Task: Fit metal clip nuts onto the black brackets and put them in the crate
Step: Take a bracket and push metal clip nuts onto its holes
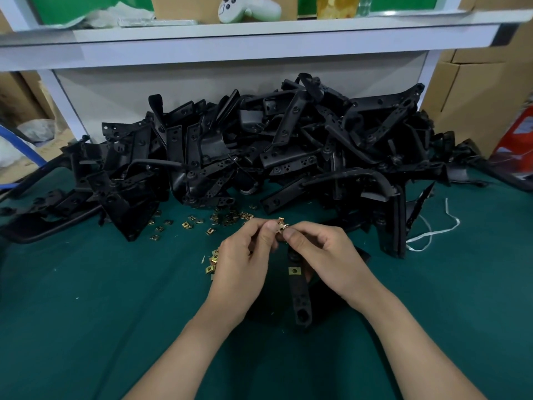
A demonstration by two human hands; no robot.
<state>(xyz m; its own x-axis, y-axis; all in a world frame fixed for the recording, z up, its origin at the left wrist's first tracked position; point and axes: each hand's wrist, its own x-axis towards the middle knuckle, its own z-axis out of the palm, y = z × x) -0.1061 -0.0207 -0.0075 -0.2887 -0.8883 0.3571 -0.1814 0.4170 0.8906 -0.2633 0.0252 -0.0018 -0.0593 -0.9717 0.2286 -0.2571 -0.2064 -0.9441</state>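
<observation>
Brass clip nut (281, 227): your left hand (245, 264) and right hand (323, 255) both pinch this one with fingertips clamped, above one black bracket (300, 295) carrying one fitted nut (294, 270). Loose nuts (187, 225) on the green cloth (86, 284) and piled brackets (259, 145) lie beyond, too many to count.

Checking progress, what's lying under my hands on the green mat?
A black bracket with one brass clip nut already fitted; its upper end is hidden behind the right hand.

On green bench (86, 313), bracket pile (259, 151) heaped. Just in front of pile, left hand (245, 255) and right hand (326, 255) pinch brass clip nut (281, 226) between fingers (290, 234). Further out from pile, single bracket (300, 295) lies flat, fitted clip nut (294, 270) on it. Along pile's front edge, loose clip nuts (187, 225) scattered; white string (432, 232) by pile's right end.
</observation>
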